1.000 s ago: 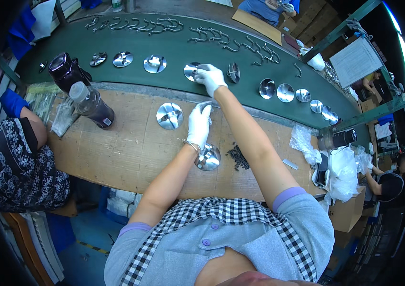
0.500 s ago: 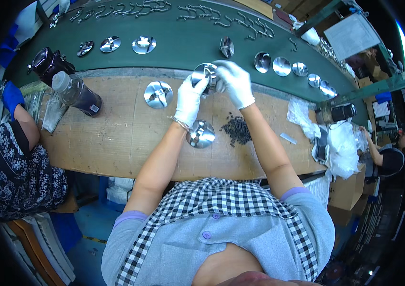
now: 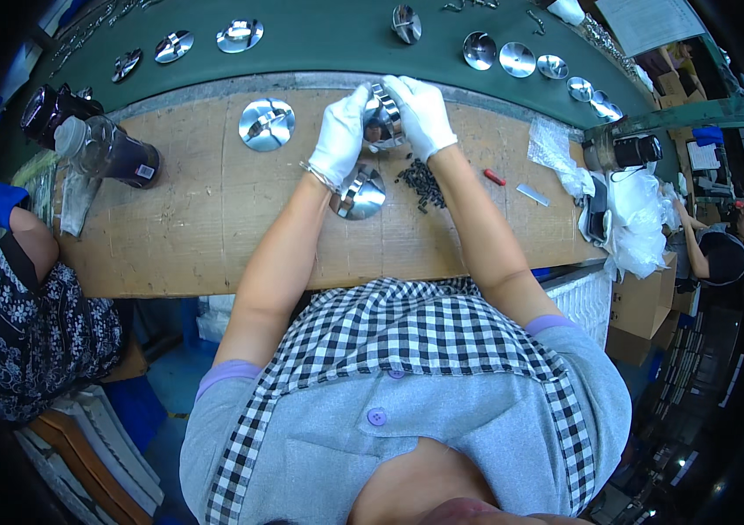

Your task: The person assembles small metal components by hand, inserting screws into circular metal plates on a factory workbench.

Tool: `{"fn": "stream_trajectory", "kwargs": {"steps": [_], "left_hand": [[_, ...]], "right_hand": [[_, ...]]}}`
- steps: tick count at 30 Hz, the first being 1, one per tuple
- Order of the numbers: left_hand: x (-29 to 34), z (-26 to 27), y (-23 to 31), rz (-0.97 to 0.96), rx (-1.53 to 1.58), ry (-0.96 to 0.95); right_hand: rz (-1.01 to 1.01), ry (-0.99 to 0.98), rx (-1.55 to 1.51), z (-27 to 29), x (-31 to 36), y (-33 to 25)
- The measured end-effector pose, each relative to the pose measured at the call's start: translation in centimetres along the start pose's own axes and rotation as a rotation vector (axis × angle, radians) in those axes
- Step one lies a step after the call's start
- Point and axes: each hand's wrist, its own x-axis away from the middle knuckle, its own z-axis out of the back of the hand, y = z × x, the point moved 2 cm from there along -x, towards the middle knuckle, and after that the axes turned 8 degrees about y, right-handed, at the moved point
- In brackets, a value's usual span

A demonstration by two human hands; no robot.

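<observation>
Between my white-gloved hands is a shiny round metal lid (image 3: 382, 118) with a strap-like handle, raised above the cardboard-covered bench. My left hand (image 3: 341, 127) grips its left side, and my right hand (image 3: 422, 115) closes round its right edge. Just below my left wrist lies a second metal lid (image 3: 359, 192). Another lid (image 3: 267, 124) rests farther left on the bench. Small black pieces (image 3: 422, 184) are heaped beside my right forearm, which partly covers them. Right of that forearm lie a small red object (image 3: 493, 178) and a pale flat strip (image 3: 533, 194).
A green conveyor belt (image 3: 328, 44) runs along the far side, carrying several metal lids. Bottles (image 3: 109, 153) stand at the left, near a person in a patterned garment (image 3: 39, 324). Plastic bags (image 3: 634, 219) and a dark jar (image 3: 621, 153) sit at the right end; another person is beyond.
My right hand has come in to grasp the lid, where it was blurred in motion beside it. A red object now shows on the bench. The whole view has shifted.
</observation>
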Motion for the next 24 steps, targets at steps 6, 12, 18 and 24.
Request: {"fn": "stream_trajectory", "kwargs": {"steps": [6,12,18,24], "left_hand": [[-0.1,0.3,0.0,0.172,0.096,-0.109],[-0.1,-0.2,-0.5,0.213,0.459,-0.201],[0.3,-1.3,0.3,0.087,0.454,-0.236],[0.2,-1.4,1.4,0.025,-0.062,0.018]], "right_hand": [[-0.432,-0.130,-0.127,0.3,0.3,-0.9],[-0.483,0.090,-0.513,1.0,2.1,2.5],[-0.486,0.120,-0.420,4.2,1.5,1.8],[-0.072,0.075,0.078,4.1,1.4,0.3]]}}
